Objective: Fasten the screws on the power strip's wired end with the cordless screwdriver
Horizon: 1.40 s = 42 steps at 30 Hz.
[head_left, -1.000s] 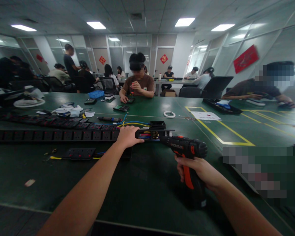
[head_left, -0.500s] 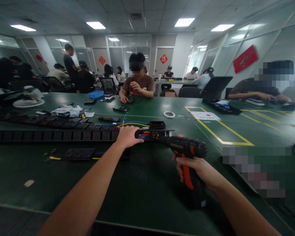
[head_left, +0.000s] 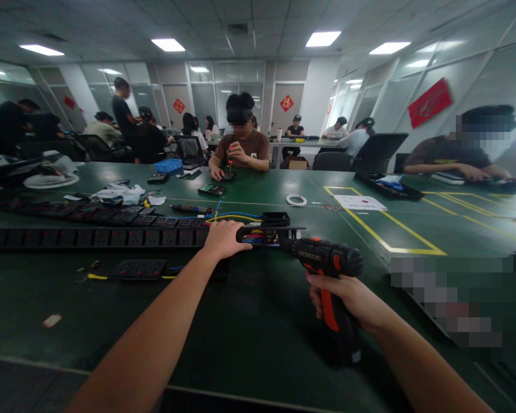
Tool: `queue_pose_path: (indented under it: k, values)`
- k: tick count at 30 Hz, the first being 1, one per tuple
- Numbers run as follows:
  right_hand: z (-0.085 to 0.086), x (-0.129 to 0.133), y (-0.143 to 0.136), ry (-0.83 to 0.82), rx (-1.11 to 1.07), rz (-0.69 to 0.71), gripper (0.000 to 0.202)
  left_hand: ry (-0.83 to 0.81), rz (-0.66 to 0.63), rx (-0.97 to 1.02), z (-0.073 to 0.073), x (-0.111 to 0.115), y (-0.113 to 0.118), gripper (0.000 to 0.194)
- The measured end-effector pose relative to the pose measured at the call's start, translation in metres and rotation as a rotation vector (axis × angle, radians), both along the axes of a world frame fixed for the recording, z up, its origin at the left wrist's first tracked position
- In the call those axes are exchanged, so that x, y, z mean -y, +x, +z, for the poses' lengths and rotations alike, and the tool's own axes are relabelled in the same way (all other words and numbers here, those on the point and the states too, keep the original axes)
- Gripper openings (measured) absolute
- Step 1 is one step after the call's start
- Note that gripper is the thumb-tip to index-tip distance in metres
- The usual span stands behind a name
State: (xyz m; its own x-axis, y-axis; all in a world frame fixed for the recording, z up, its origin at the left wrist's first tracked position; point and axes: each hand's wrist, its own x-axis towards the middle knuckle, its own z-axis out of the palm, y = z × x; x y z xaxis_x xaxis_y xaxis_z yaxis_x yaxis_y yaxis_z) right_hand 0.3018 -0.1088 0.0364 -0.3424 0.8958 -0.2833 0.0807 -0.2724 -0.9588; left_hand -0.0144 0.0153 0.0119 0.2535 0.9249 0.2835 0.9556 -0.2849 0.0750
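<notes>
My left hand (head_left: 226, 238) is wrapped over the right end of a long black power strip (head_left: 112, 237), thumb on the near side. Just right of that hand the strip's housing is open, and coloured wires (head_left: 253, 236) and brass-coloured terminals (head_left: 272, 236) show inside. My right hand (head_left: 333, 289) grips the handle of a black and orange cordless drill (head_left: 329, 257). The drill points left, its nose at the open end of the strip; whether the bit touches a terminal I cannot make out.
Behind lies another row of sockets (head_left: 124, 217) with blue and yellow wires, and a pen-shaped screwdriver (head_left: 191, 209). Nearer me is a short socket piece (head_left: 141, 268). A white tape roll (head_left: 296, 200) and a paper sheet (head_left: 359, 202) lie beyond. A co-worker (head_left: 241, 143) sits opposite.
Almost nothing differs. My left hand keeps its grip on the strip, and the drill stays at the strip's open end, with at most a very slight shift.
</notes>
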Motion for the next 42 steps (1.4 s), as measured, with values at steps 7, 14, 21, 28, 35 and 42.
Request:
queue_pose_path:
  k: [7,14,21,28,35,42]
  values:
    - [0.0019,-0.0001,-0.0010,0.002,0.025,-0.006,0.043,0.008,-0.002,-0.010,-0.0022,-0.0019,-0.0005,0.074]
    - [0.0033,-0.0002,-0.0003,-0.008,0.031,-0.011,0.043,0.016,-0.002,0.001,-0.0039,-0.0026,-0.0010,0.076]
    - [0.0031,-0.0002,-0.0007,0.002,0.045,0.000,0.045,0.004,0.003,0.001,-0.0018,-0.0012,0.0000,0.076]
    - [0.0023,-0.0008,0.0010,0.007,0.052,0.005,0.047,0.015,0.001,-0.007,-0.0017,-0.0015,-0.0002,0.075]
    - [0.0025,-0.0002,-0.0007,-0.010,0.020,-0.033,0.042,0.025,0.001,-0.009,-0.0035,-0.0022,-0.0010,0.074]
    - [0.0046,0.0010,-0.0013,0.021,-0.012,0.000,0.043,0.027,-0.001,-0.016,-0.0014,-0.0008,-0.0002,0.073]
